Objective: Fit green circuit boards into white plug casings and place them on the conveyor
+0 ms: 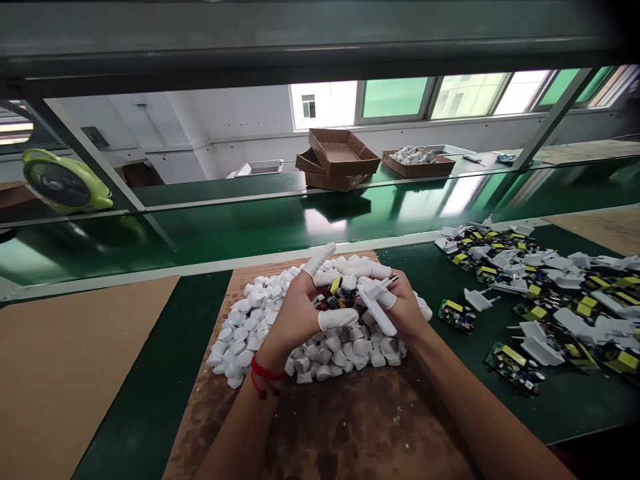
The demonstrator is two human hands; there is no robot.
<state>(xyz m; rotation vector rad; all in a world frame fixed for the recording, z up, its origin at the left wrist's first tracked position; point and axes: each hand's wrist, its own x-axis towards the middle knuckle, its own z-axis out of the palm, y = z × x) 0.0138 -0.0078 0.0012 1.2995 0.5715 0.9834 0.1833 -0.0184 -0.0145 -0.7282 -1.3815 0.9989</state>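
Note:
Both hands are raised over a pile of small white rounded plastic pieces (320,350), with white finger cots on several fingers. My left hand (300,307) is closed around a circuit board (333,300) that carries dark parts and a yellow-wrapped component. In my right hand (403,300) is a white plug part (379,310), tilted, its metal prongs pointing up to the right. A bit of red wire shows between the board and the plug part. Fingers hide part of the board, and I cannot tell whether one of the white pieces is held too.
Many circuit boards with white plug parts (540,280) lie heaped on the green table at right. Cardboard (90,360) covers the left side. Behind stand stacked cardboard trays (345,157), a tray of white pieces (420,167) and a green fan (63,180). A shelf beam (320,40) crosses overhead.

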